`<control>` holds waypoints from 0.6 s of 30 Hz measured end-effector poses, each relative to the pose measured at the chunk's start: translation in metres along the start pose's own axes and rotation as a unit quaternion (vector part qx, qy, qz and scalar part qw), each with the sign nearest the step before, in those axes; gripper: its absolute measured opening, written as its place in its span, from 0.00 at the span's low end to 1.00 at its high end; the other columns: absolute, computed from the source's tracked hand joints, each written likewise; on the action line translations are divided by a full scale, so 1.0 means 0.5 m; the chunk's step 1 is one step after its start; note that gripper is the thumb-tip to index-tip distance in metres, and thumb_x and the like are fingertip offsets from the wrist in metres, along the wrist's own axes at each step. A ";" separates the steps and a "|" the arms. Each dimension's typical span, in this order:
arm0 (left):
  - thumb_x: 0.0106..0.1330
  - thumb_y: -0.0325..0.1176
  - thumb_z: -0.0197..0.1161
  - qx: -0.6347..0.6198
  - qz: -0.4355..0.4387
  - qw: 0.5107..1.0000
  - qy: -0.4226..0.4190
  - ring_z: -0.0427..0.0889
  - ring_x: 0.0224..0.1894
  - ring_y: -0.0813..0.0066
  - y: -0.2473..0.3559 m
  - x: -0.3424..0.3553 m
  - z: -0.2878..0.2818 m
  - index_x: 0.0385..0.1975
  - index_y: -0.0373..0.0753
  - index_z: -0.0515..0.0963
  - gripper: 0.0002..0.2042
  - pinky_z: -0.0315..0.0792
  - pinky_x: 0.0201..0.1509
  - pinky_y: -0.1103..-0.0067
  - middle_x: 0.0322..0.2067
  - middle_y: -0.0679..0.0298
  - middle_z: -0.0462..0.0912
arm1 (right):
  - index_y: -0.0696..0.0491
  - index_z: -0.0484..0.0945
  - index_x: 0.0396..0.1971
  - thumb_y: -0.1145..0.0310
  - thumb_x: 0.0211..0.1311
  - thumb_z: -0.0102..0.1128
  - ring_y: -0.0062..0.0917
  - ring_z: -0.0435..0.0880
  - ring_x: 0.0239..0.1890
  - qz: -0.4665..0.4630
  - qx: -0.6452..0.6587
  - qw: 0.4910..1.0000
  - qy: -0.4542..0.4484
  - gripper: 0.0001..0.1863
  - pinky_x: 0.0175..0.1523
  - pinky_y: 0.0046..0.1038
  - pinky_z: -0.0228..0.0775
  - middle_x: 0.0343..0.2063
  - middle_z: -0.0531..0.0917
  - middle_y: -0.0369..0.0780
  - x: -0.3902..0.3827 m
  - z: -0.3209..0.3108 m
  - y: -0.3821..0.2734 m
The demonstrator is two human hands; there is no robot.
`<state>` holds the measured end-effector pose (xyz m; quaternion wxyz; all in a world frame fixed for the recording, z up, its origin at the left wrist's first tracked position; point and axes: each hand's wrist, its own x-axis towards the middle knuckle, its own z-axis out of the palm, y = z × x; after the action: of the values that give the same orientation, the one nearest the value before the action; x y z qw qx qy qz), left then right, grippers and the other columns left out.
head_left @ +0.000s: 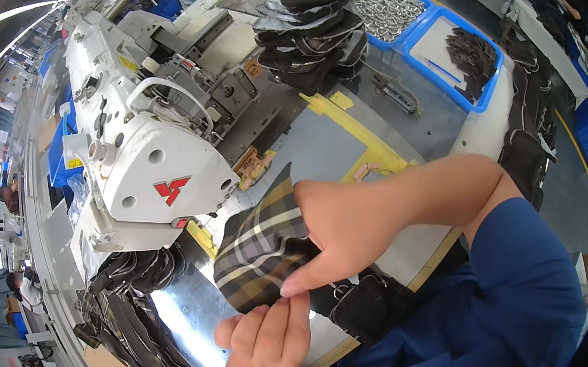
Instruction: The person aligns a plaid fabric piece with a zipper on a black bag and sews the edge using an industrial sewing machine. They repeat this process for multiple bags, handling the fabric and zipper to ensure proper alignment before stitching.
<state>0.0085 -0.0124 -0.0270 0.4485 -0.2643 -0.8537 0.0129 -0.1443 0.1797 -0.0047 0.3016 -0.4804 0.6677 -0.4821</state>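
A plaid piece of fabric (260,232) in brown, grey and cream is held up in front of me, bent into a curve. My right hand (340,225) wraps its right side, the thumb pointing down-left along the lower edge; the other fingers are hidden behind. At the bottom edge, my left hand (273,335) has its fingers curled and pinches the cloth close to the right thumb. Below my right hand hangs a small black pouch (371,307) with a metal ring; whether it is joined to the plaid cloth cannot be seen.
A white industrial sewing machine (148,150) stands left of the cloth. Behind are stacked dark zippered pouches (311,33), a blue tray of metal rings (390,9) and another blue tray (484,100) of dark strips. Dark plaid pieces (136,338) drape at left; yellow tape (346,128) marks the worktop.
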 end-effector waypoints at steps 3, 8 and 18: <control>0.51 0.30 0.72 0.023 0.027 0.999 0.013 0.71 0.34 0.76 0.001 0.000 0.002 0.31 0.47 0.90 0.08 0.57 0.42 0.76 0.29 0.77 0.79 | 0.58 0.83 0.52 0.64 0.63 0.74 0.43 0.86 0.42 -0.035 0.001 0.999 0.015 0.21 0.50 0.37 0.78 0.42 0.88 0.47 -0.007 0.006 0.001; 0.50 0.29 0.73 0.018 0.041 0.999 0.017 0.70 0.30 0.76 0.003 0.005 0.012 0.30 0.44 0.89 0.08 0.55 0.36 0.76 0.25 0.75 0.77 | 0.58 0.82 0.53 0.64 0.64 0.73 0.46 0.84 0.40 -0.164 -0.144 0.970 0.108 0.21 0.50 0.38 0.78 0.40 0.87 0.47 -0.013 0.033 0.026; 0.56 0.26 0.73 -0.009 0.068 0.998 -0.003 0.75 0.33 0.74 -0.005 -0.005 0.005 0.31 0.40 0.86 0.04 0.61 0.35 0.75 0.29 0.69 0.78 | 0.59 0.83 0.42 0.67 0.60 0.73 0.39 0.84 0.31 0.092 0.009 0.995 0.039 0.15 0.41 0.36 0.76 0.31 0.87 0.44 0.007 0.010 -0.039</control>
<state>0.0067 -0.0150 -0.0297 0.4413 -0.3257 -0.8354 0.0370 -0.1344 0.1733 0.0118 0.3225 -0.3951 0.7158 -0.4769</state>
